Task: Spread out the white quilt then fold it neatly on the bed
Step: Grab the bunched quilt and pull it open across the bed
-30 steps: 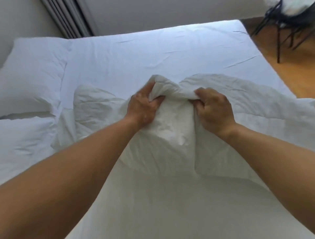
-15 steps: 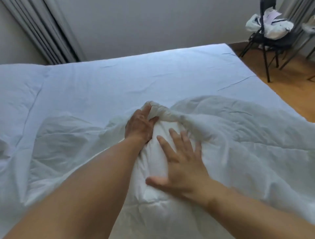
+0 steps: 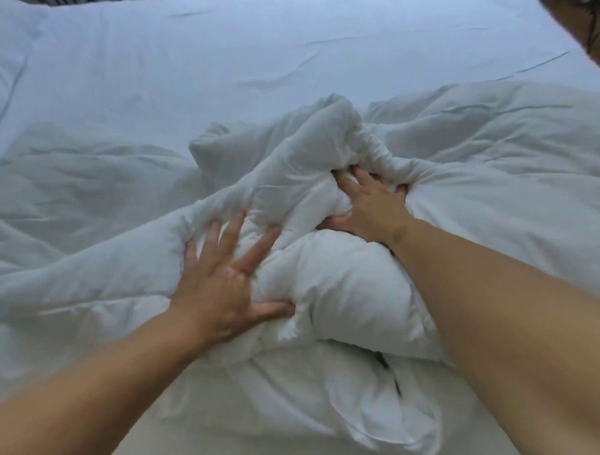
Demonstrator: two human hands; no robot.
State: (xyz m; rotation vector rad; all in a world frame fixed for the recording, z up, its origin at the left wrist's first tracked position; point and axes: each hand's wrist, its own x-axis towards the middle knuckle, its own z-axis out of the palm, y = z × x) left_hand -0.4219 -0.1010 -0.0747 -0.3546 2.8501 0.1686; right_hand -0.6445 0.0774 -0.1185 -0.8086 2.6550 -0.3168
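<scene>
The white quilt (image 3: 480,152) lies crumpled across the near half of the bed, with a thick bunched ridge in the middle. My left hand (image 3: 224,285) rests flat on the near side of that ridge, fingers spread and thumb pressed into a fold. Farther in, my right hand (image 3: 370,208) digs into the bunch, its fingers buried in the folds and closed around a wad of quilt. The bed's pale sheet (image 3: 227,65) shows smooth beyond the quilt.
The bed's far right corner (image 3: 552,19) ends at a strip of dark floor (image 3: 584,42). A sliver of curtain (image 3: 65,2) shows at the top left edge. Quilt folds hang toward me at the bottom of the view.
My left hand let go of the bunched edge and dropped back, flat on the quilt. My right hand reached forward and closed into the bunch. The view tilted down and closer.
</scene>
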